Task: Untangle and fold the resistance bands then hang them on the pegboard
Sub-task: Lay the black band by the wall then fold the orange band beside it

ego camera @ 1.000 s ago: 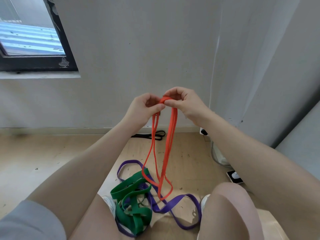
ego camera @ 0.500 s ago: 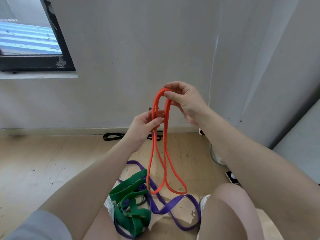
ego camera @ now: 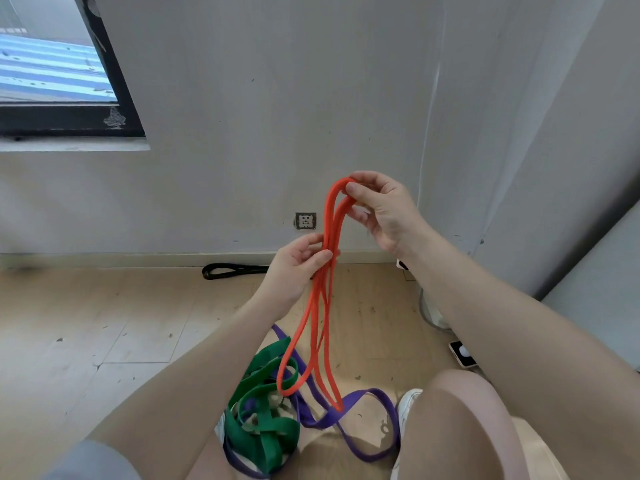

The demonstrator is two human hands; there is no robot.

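Orange rubber resistance band (ego camera: 323, 306), thin and folded into several strands, hangs in the air in front of the person, its top bend pinched between the thumb and fingers of the right hand (ego camera: 382, 211), which is raised highest. Lower down, the left hand (ego camera: 299, 266) closes its thumb and fingers round the gathered strands, bunching them together; below that grip the strands spread into long loops that dangle to just above the floor. Under those loops, between the person's bare knees, lies a wide green rubber resistance band (ego camera: 263, 420) heaped in tangled folds, and a purple rubber resistance band (ego camera: 367, 407) threads under and around it, looping out toward the right knee. Both lie on the pale wooden floor (ego camera: 104, 323). White shoes (ego camera: 408, 401) show beside the heap. Farther off, a black resistance band (ego camera: 232, 270) lies on the floor against the skirting of the grey wall (ego camera: 259, 116), partly hidden behind the left hand. A square wall socket (ego camera: 305, 221) sits just above it. A black-framed window (ego camera: 65, 81) fills the upper left, and a small white device (ego camera: 462, 354) lies on the floor at the right, near the right forearm.
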